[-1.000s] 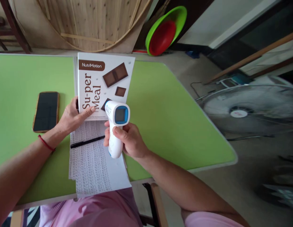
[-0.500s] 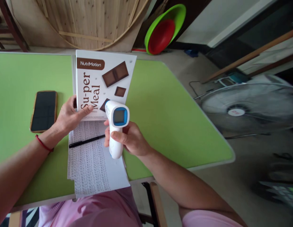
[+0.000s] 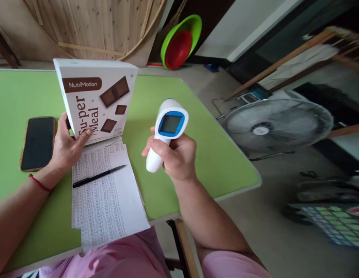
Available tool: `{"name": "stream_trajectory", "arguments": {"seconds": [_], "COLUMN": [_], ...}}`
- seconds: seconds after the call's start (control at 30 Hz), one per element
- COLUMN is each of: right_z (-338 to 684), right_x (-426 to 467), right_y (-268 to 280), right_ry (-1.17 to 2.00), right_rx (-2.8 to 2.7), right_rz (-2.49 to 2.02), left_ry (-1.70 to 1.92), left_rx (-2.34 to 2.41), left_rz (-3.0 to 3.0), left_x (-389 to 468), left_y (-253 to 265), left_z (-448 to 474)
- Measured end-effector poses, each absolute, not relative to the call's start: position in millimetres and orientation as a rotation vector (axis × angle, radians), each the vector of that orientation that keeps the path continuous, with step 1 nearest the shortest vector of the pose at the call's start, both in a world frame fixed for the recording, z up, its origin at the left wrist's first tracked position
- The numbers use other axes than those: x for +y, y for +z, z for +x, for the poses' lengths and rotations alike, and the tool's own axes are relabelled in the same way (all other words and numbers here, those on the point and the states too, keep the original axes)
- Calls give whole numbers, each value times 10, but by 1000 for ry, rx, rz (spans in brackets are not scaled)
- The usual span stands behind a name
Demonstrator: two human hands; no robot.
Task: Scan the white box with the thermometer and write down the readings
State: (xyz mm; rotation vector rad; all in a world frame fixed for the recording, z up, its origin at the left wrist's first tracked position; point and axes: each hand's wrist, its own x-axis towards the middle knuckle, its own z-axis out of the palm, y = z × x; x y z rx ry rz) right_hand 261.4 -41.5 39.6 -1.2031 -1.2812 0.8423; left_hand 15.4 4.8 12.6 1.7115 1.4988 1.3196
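Note:
My left hand (image 3: 69, 142) grips the lower left corner of a white box (image 3: 94, 104) printed "NutriMotion Su-per Meal" with chocolate pieces, thumb on its front. The box stands tilted above the far end of some handwritten sheets (image 3: 109, 204). A black pen (image 3: 98, 176) lies across the top sheet. In my right hand (image 3: 179, 156) is a white and blue infrared thermometer (image 3: 164, 141), held by its handle over the table. Its dark screen faces me, and I can make out no reading. Clear of the box, the thermometer is off to its right.
A phone (image 3: 38, 143) in a brown-edged case lies left of my left hand on the green table (image 3: 202, 154). Beyond the table are a round wooden board (image 3: 95, 27) and green and red basins (image 3: 179, 48). A fan (image 3: 260, 127) stands on the right.
My right hand has swung the thermometer rightward and up, away from the front of the box. The box now shows more of its top and left side. The whole view has shifted somewhat.

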Motion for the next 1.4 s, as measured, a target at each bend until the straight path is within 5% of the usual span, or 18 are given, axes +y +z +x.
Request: {"name": "stream_trajectory", "arguments": {"seconds": [0.4,0.73,0.83,0.9,1.1,1.23,1.4], "right_z": [2617,2843,2853,2872,2800,2592,2505], "right_x": [-379,-98,-70,-70,-213,-347,-358], "right_y": [365,230,230,223,139,65,0], "right_ry": [784,333,302,292,30,272,69], "right_rx": [-1360,-1987,-2042,-2059,-2052,-2380,-2488], "right_rz": [-1283,-2143,-2257,-2276,-1586,-887,-824], "left_ry": [1347,1675,1828,1530,665,464,426], "left_rx": [1481,1649,1333,898,358,310,384], "left_rz": [1834,2098,2404,2663,2946,2998,3017], "left_x": [85,-62,-227,-377,-823,-953,-945], "left_y": [55,87,234,332,352,223,174], "left_z": [144,206,329,437,706,757,767]}}
